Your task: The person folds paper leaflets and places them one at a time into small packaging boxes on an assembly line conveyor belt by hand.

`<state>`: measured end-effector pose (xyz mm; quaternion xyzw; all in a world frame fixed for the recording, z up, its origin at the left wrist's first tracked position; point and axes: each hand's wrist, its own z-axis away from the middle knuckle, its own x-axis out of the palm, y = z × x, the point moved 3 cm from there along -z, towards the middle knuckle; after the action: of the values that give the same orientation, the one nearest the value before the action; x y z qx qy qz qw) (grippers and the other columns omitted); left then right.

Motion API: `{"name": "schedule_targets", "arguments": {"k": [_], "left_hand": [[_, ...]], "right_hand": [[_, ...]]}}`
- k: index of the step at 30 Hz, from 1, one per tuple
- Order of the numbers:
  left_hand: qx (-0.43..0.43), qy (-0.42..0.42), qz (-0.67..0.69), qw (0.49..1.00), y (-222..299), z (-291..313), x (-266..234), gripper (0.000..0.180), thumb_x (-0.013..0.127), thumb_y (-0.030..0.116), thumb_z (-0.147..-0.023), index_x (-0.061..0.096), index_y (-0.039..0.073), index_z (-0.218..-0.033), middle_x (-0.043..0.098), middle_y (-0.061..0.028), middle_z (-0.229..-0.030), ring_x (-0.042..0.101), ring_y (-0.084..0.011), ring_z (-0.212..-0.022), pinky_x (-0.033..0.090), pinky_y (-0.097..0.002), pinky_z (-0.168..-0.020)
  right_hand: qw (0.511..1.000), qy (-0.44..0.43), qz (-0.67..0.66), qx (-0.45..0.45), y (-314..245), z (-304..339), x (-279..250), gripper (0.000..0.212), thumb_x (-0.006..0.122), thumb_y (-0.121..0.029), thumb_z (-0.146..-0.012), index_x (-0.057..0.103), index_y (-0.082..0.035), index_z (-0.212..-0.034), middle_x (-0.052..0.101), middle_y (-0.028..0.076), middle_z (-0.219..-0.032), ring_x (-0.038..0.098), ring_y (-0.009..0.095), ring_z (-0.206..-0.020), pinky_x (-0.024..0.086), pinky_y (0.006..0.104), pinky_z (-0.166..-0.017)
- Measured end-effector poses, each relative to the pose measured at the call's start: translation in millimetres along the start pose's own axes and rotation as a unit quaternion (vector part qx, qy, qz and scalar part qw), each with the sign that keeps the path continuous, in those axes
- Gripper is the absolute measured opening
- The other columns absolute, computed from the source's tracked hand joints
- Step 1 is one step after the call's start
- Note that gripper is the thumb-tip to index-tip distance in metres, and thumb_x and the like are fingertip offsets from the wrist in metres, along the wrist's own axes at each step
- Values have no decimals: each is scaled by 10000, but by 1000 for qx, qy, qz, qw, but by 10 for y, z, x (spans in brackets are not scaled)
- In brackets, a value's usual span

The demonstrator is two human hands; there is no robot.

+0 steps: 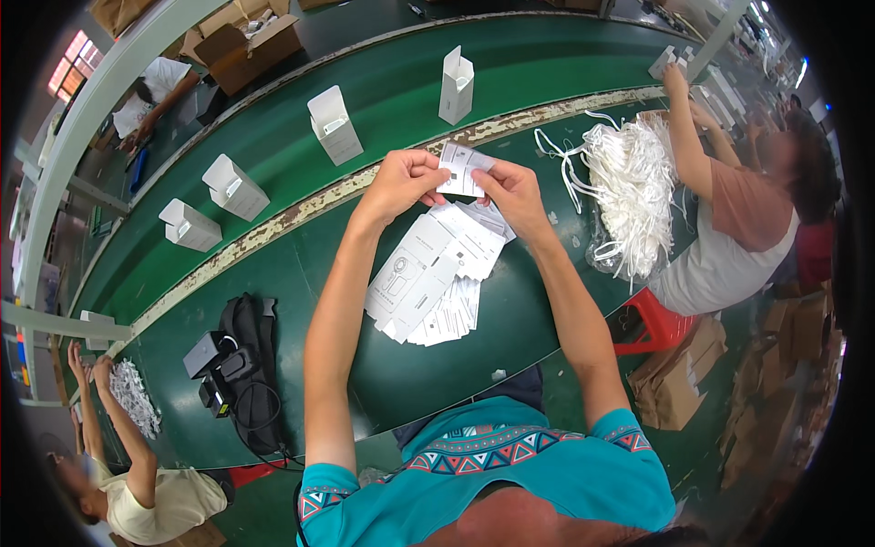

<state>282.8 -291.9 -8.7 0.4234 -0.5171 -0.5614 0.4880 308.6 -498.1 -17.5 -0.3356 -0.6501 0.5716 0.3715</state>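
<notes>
Between my two hands is a small printed paper leaflet, raised over a loose pile of paper sheets. My left hand pinches its left edge between thumb and fingers. On the opposite edge, my right hand grips it the same way. Beneath them, on the green worktable, the fanned sheets lie partly under a larger white printed sheet with line drawings. Just beyond my hands, an open white box stands upright on the green conveyor belt.
More open white boxes stand along the belt to the left. A heap of white cords lies at right, beside a co-worker. At left are a black strap with devices and another co-worker. A cardboard carton sits beyond the belt.
</notes>
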Motion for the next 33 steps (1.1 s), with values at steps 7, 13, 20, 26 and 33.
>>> {"name": "schedule_targets", "arguments": {"k": [7, 13, 20, 26, 33], "left_hand": [[-73, -21, 214, 974, 19, 0, -13, 177, 718, 125, -929, 698, -40, -991, 739, -115, -909, 732, -159, -712, 598, -246, -622], [28, 38, 64, 997, 8, 15, 48, 214, 749, 149, -931, 715, -46, -1013, 748, -147, -919, 736, -168, -723, 605, -231, -621], [92, 84, 24, 992, 34, 11, -259, 238, 749, 166, -933, 742, -38, -1055, 748, -122, -894, 724, -138, -719, 572, -225, -619], [47, 408, -489, 770, 273, 396, -890, 302, 724, 233, -906, 732, 5, -1104, 746, -220, -942, 738, -363, -856, 588, -439, -748], [-15, 473, -470, 745, 182, 575, -1339, 200, 709, 183, -878, 787, 125, -1053, 743, -199, -937, 715, -397, -898, 570, -488, -777]], "right_hand": [[978, 19, 144, -150, -29, 38, 3, 302, 498, 57, -966, 740, 0, -1137, 698, 46, -977, 598, 79, -730, 499, 218, -631], [994, 68, -69, -48, -29, 15, 69, 222, 574, -21, -993, 696, 34, -1170, 687, 61, -932, 607, 85, -685, 482, 222, -581], [993, 62, 75, -74, -147, -385, 199, 153, 724, -102, -938, 746, 37, -996, 655, 16, -684, 562, 58, -553, 420, 206, -494], [959, 26, 138, -247, -627, -1249, 964, 144, 697, -75, -937, 756, 9, -1038, 737, 76, -892, 644, 119, -696, 499, 250, -611], [764, -116, 418, -478, -557, -1778, 1933, 165, 692, -34, -834, 743, -22, -990, 702, 112, -962, 654, 319, -900, 542, 410, -781]]}}
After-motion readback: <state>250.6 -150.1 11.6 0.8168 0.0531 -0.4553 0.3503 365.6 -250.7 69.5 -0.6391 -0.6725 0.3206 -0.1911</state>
